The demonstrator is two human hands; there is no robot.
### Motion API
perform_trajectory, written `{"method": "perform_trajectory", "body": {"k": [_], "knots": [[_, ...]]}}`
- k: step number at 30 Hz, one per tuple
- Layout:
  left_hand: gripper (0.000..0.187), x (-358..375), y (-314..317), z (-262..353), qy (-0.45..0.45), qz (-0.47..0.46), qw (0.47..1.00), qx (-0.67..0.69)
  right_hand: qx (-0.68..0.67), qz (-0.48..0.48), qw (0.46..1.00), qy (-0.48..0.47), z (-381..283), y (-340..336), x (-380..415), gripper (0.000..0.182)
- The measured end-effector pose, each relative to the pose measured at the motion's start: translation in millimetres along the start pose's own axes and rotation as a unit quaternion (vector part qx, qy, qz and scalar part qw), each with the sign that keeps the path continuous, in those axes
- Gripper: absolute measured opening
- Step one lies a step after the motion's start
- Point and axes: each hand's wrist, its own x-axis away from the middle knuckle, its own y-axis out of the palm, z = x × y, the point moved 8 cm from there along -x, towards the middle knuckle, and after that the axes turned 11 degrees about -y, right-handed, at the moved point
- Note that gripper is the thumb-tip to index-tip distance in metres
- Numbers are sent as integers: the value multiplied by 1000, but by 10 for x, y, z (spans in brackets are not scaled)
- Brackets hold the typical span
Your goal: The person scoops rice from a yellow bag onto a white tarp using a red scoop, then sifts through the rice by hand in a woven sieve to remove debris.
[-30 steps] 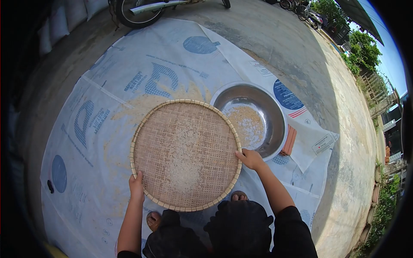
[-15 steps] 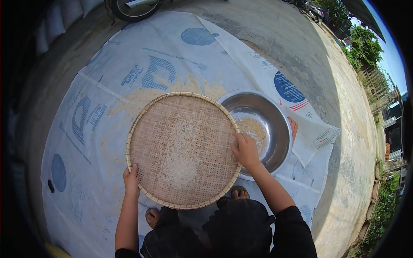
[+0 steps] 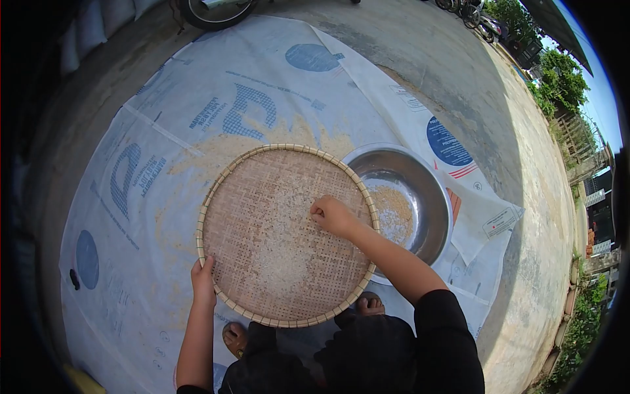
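A round woven bamboo winnowing tray (image 3: 246, 190) is held level in front of me. My left hand (image 3: 203, 279) is closed on its rim at the lower left, thumb on top. Pale grains (image 3: 283, 262) are spread down the middle of the tray, thickest near my side. Over the upper right of the weave is my right hand (image 3: 333, 215), its fingers curled together in a pinch. Whatever lies between those fingertips is too small or hidden to make out. Beneath the tray's right side, partly covered, stands a metal basin (image 3: 430, 223) with tan grain or husks (image 3: 392, 213) in it.
A white printed tarp (image 3: 125, 243) lies on the concrete ground under everything, with tan husks (image 3: 223, 144) scattered beyond the tray. My feet (image 3: 235, 338) are just below the tray. A motorbike wheel (image 3: 216, 13) stands at the tarp's far edge. A small dark object (image 3: 74, 279) lies at left.
My right hand has let go of the tray's right rim and moved inward over the grains, fingers now pinched. My left hand keeps its hold on the rim.
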Motion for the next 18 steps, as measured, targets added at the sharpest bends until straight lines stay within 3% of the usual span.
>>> {"method": "perform_trajectory", "body": {"k": [13,18], "knots": [[27,6,-27,0,2,-8,1000,-4,102,-60,993,-25,-73,72,-15,14],[28,112,-2,54,3,-7,1000,-9,96,-34,995,-16,-17,-31,42,15]]}}
